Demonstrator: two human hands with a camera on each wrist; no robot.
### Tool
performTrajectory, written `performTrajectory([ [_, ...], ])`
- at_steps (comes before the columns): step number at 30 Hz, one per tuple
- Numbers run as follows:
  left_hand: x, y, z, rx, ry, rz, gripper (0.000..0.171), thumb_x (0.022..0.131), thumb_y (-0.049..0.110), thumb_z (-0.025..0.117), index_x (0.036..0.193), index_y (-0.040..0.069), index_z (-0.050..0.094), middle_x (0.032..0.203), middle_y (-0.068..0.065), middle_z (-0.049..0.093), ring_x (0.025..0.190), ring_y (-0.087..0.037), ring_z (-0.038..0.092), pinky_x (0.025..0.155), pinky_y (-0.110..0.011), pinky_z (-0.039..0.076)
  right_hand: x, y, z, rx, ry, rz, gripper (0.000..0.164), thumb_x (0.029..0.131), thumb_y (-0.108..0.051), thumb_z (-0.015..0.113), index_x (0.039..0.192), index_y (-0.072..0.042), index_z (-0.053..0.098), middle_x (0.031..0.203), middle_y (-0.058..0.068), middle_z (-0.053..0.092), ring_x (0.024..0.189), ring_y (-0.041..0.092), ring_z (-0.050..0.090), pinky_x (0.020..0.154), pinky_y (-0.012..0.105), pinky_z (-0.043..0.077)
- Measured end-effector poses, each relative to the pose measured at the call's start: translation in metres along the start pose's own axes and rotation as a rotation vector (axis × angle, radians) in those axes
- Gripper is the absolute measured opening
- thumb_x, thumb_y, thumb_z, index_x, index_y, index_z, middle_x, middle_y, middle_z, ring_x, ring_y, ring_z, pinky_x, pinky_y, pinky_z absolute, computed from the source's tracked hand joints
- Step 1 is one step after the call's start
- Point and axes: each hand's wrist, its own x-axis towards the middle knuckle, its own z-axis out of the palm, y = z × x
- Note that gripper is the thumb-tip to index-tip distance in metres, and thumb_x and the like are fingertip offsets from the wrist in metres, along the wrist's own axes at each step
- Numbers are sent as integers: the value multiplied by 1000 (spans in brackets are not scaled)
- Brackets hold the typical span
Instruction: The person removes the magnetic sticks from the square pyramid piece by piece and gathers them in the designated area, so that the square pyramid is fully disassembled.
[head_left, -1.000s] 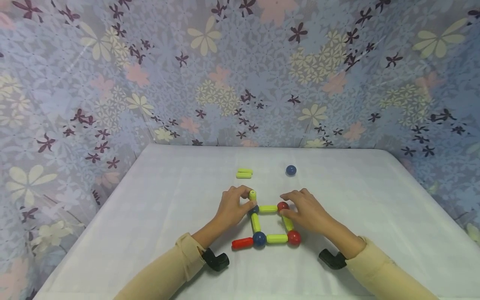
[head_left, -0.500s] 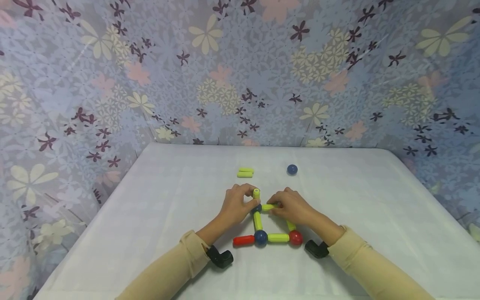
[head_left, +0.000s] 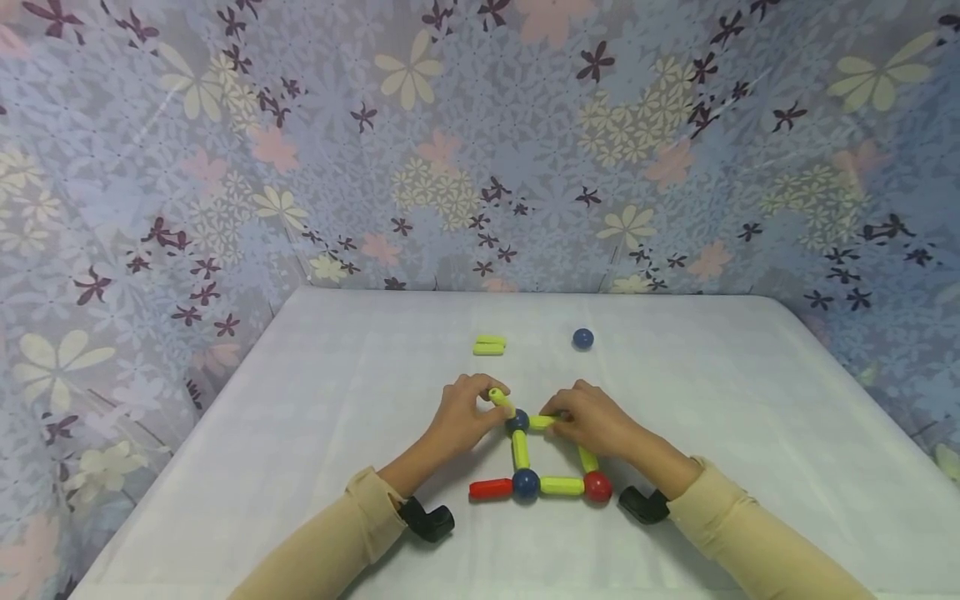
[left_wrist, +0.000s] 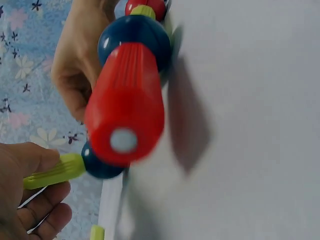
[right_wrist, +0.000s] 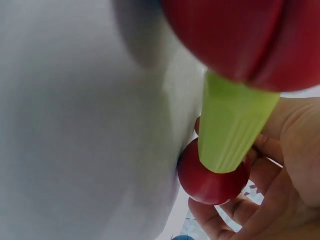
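A square of yellow-green magnetic rods and balls lies on the white table. My left hand [head_left: 465,417] pinches a yellow-green rod [left_wrist: 62,170], which leans out from the far-left blue ball [head_left: 517,421]. With bent fingers, my right hand [head_left: 596,421] grips the square's far rod [head_left: 538,422] and covers the far-right red ball [right_wrist: 212,175] in the head view. Nearer me are another blue ball [head_left: 526,484] and a red ball [head_left: 597,487], joined by a yellow-green rod [head_left: 562,486]. A red rod [head_left: 491,489] sticks out leftward from that blue ball.
Two loose yellow-green rods [head_left: 489,346] lie side by side beyond the square. A loose blue ball [head_left: 582,338] rests to their right. Flowered cloth [head_left: 480,150] hangs behind the table [head_left: 337,350]. A black fitting [head_left: 427,521] is on each wrist.
My right hand has moved left from the far red ball onto the far rod. The rod in my left hand has tipped from upright to leaning left.
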Motion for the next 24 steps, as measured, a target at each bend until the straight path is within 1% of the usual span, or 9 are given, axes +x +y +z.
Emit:
performTrajectory([
  [3,-2,-8,-4,7,-13,-36,22,81,21,70,103,19,68,95,4,66,93,-16,49,85,-37,33,0,0,0,2,0,-1,22,81,-21,72,102,-17,72,94,-7,70,79,10,44,67,23,36],
  [5,-3,-13,-6,30,-23,-49,22,80,20,71,102,19,69,95,4,66,92,-15,48,87,-38,33,0,0,0,1,-1,3,22,81,-21,71,103,-17,71,94,-7,70,79,10,44,67,23,37],
  [8,-6,-19,-9,66,-38,-57,21,79,20,72,101,18,71,95,2,67,92,-16,49,89,-41,33,0,0,1,2,-3,14,22,81,-21,72,103,-17,71,95,-7,70,80,10,44,68,23,37],
  [10,-7,-22,-9,94,-48,-49,21,79,20,71,100,17,72,96,1,67,91,-16,50,90,-42,33,0,0,1,4,-4,20,22,81,-21,72,103,-17,71,94,-7,69,80,10,44,68,23,37],
  [16,-6,-25,-5,163,-68,-23,20,80,22,71,99,19,72,94,3,68,88,-14,48,88,-41,33,-3,0,-2,0,-22,44,23,81,-22,72,103,-16,71,94,-7,69,80,11,44,68,24,37],
  [19,-6,-24,-3,176,-77,-17,20,80,23,71,99,19,72,93,3,68,86,-13,47,86,-39,33,-4,-1,-6,5,-34,31,26,81,-23,72,106,-15,70,96,-6,69,82,12,46,69,24,39],
  [21,-7,-24,-3,178,-80,-16,20,80,23,71,99,19,72,93,3,67,86,-13,47,85,-38,33,-3,-3,-9,22,-38,16,29,82,-25,71,109,-14,69,101,-3,70,86,14,50,71,26,42],
  [24,-8,-23,-3,171,-79,-19,19,80,23,71,99,19,72,93,3,67,86,-13,47,86,-39,33,1,-6,-12,63,-48,-4,36,82,-29,71,115,-13,67,110,0,69,97,18,56,80,32,47],
])
